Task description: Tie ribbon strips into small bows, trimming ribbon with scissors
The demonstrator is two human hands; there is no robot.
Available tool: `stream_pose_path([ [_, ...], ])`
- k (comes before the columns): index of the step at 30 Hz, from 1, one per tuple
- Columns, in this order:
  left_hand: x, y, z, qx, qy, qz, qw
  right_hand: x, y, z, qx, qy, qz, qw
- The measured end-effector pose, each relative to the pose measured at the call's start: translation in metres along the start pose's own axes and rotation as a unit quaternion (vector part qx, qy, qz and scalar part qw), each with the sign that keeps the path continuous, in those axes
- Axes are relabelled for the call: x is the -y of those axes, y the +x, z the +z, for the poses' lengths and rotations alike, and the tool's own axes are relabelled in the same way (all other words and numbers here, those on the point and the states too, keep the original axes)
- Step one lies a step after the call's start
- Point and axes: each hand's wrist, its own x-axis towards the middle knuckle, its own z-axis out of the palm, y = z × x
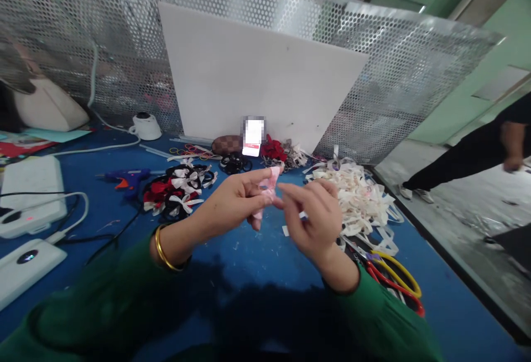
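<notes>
Over the middle of the blue table, my left hand (236, 198) pinches a pink ribbon (271, 179), part of it wound about the fingers. Close on its right, my right hand (313, 215) has its thumb and forefinger curled toward the ribbon's edge. Whether those fingertips grip the ribbon is blurred. To the left lies a heap of red, white and black bow hair ties (182, 185). A large pile of cream ribbon pieces (357, 193) sits to the right of my right hand.
A blue glue gun (128, 179) and white power banks (31, 265) with cables lie at left. Red- and yellow-handled scissors (394, 279) rest at right. A lit phone (253, 136) leans on a white board (265, 68). Beyond the table, a person (468, 146) stands.
</notes>
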Motion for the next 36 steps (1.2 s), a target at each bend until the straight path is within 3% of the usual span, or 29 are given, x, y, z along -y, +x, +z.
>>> stream_pose_path([
  [2, -0.002, -0.001, 0.001, 0.017, -0.011, -0.003, 1.0, -0.006, 0.001, 0.005, -0.018, 0.112, 0.154, 0.982],
  [3, -0.002, -0.001, 0.002, 0.03, -0.017, -0.003, 0.999, -0.009, 0.001, 0.008, 0.01, 0.193, 0.228, 0.954],
  [5, -0.001, -0.002, 0.004, 0.053, -0.022, 0.002, 0.998, -0.012, 0.001, 0.015, 0.096, 0.38, 0.335, 0.857],
  [7, 0.001, -0.003, 0.005, 0.066, -0.023, 0.004, 0.998, -0.013, -0.002, 0.022, 0.13, 0.493, 0.392, 0.766],
  [9, 0.002, -0.004, 0.006, 0.067, -0.03, -0.001, 0.997, -0.012, -0.005, 0.028, 0.126, 0.526, 0.413, 0.732],
  [12, 0.002, -0.004, 0.004, 0.062, -0.05, -0.005, 0.997, -0.014, -0.008, 0.031, 0.121, 0.508, 0.397, 0.755],
  [16, -0.002, -0.001, -0.001, 0.017, -0.053, 0.01, 0.998, -0.022, 0.001, 0.022, 0.201, 0.41, 0.311, 0.833],
  [19, -0.006, 0.001, -0.005, -0.028, -0.031, 0.022, 0.999, -0.024, 0.01, 0.008, 0.214, 0.328, 0.27, 0.879],
  [21, -0.007, 0.002, -0.006, -0.037, -0.016, 0.012, 0.999, -0.02, 0.013, 0.002, 0.2, 0.343, 0.277, 0.875],
  [23, -0.006, 0.002, -0.006, -0.037, -0.008, 0.004, 0.999, -0.016, 0.013, -0.001, 0.16, 0.383, 0.32, 0.852],
  [26, -0.003, 0.002, -0.005, -0.041, -0.012, 0.001, 0.999, -0.013, 0.011, 0.0, 0.126, 0.443, 0.428, 0.778],
  [28, -0.003, 0.002, -0.005, -0.04, -0.016, 0.001, 0.999, -0.016, 0.011, 0.0, 0.155, 0.477, 0.476, 0.722],
  [30, -0.003, 0.002, -0.006, -0.04, -0.012, 0.002, 0.999, -0.02, 0.014, -0.002, 0.199, 0.5, 0.489, 0.686],
  [32, -0.003, 0.001, -0.006, -0.046, -0.004, 0.002, 0.999, -0.023, 0.016, -0.005, 0.23, 0.5, 0.473, 0.689],
  [36, -0.004, 0.002, -0.008, -0.052, -0.001, 0.002, 0.999, -0.027, 0.017, -0.01, 0.263, 0.411, 0.398, 0.777],
])
